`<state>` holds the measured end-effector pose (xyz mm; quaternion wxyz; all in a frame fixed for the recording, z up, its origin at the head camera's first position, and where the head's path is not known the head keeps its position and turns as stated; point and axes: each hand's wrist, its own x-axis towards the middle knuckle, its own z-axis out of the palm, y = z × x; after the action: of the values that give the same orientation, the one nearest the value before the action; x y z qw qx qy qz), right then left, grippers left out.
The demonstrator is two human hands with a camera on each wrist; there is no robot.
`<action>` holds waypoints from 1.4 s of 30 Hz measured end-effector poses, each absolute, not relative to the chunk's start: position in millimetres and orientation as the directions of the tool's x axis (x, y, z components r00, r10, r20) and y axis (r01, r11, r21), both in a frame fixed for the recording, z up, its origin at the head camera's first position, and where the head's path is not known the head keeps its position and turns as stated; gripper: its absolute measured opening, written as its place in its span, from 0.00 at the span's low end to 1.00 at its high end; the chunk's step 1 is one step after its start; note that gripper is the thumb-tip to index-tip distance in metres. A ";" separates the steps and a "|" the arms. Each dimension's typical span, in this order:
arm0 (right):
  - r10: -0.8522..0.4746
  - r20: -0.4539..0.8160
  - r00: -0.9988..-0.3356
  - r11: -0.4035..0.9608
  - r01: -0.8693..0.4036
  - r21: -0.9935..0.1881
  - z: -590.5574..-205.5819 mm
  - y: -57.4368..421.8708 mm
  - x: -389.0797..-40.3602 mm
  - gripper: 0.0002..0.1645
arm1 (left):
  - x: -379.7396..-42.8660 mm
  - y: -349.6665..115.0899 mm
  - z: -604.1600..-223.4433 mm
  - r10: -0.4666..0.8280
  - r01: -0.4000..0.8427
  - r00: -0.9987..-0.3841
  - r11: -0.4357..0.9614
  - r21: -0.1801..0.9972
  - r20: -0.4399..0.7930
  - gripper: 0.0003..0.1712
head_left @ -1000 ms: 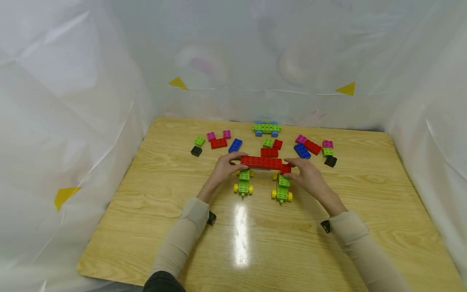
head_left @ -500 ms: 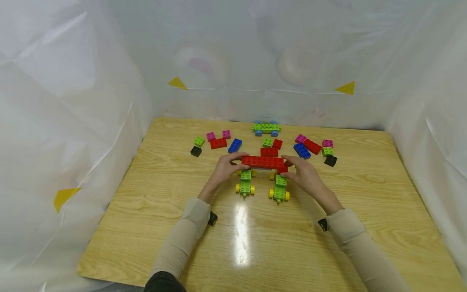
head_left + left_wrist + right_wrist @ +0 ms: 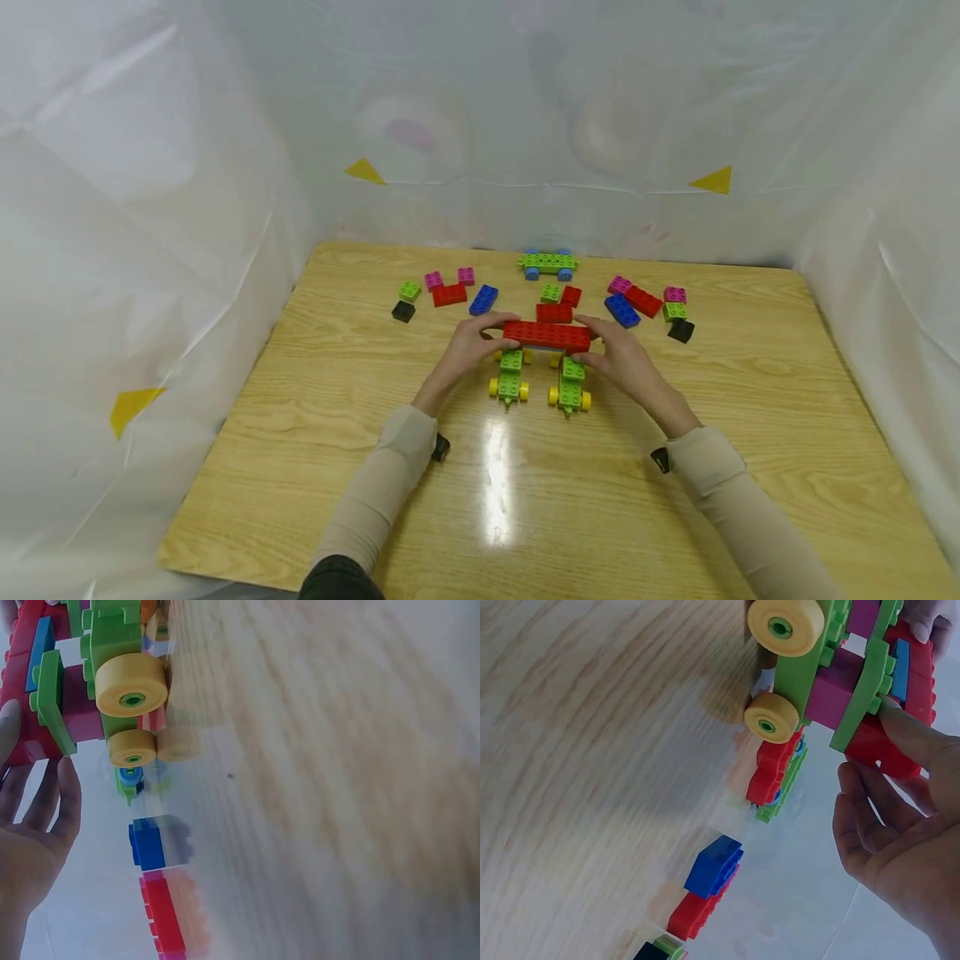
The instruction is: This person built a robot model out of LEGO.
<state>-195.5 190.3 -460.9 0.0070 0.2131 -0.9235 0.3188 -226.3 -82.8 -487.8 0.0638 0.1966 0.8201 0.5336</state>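
Note:
A long red brick point(image 3: 546, 336) bridges two green wheeled bases, the left base point(image 3: 509, 388) and the right base point(image 3: 570, 395), both on yellow wheels. My left hand point(image 3: 468, 348) pinches its left end between thumb and fingers. At the other end, my right hand point(image 3: 624, 360) grips the red bricks, thumb on the near side. Seen from the right wrist, a magenta brick point(image 3: 834, 688) and a green plate point(image 3: 864, 697) are stacked between the right base and the red bricks. A thin blue piece point(image 3: 901, 671) shows beneath the red, between the two stacks.
Behind the hands lie a red brick point(image 3: 553, 313), a blue brick point(image 3: 483, 300) and another blue brick point(image 3: 622, 311). Black bricks sit at both outer sides, the left black brick point(image 3: 403, 312) and the right black brick point(image 3: 681, 331). A green base with blue wheels point(image 3: 548, 264) stands at the table's back.
The right wheeled base has shifted left with my right hand, nearer the left base. The long red brick and my left hand have moved slightly right. The small red brick no longer sticks out rightward.

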 end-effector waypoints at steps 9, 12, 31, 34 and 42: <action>-0.378 0.111 -0.919 0.655 -0.351 -0.669 -468.1 201.3 -192.8 0.36 | -229.8 -79.9 -474.1 0.460 0.312 -0.884 0.460 0.831 0.077 0.25; -0.383 0.131 -0.915 0.641 -0.365 -0.676 -471.8 202.6 -193.4 0.37 | -231.8 -75.7 -464.5 0.509 0.378 -0.858 0.538 0.753 0.068 0.26; -0.304 0.148 -0.941 0.545 -0.299 -0.783 -488.0 204.2 -196.7 0.36 | -237.9 -20.3 -444.2 0.763 0.737 -0.632 0.540 0.406 0.132 0.23; -0.296 0.155 -0.942 0.547 -0.301 -0.781 -487.0 203.2 -197.4 0.36 | -237.1 -20.4 -444.6 0.763 0.758 -0.622 0.530 0.381 0.175 0.22; -0.292 0.184 -0.939 0.553 -0.323 -0.768 -488.5 202.9 -195.0 0.36 | -233.6 -18.1 -444.4 0.774 0.789 -0.606 0.553 0.269 0.186 0.22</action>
<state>-195.0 202.9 -488.5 0.0174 0.1743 -0.8811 0.4392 -233.6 -18.1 -444.4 -0.0228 0.4433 0.8809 0.1643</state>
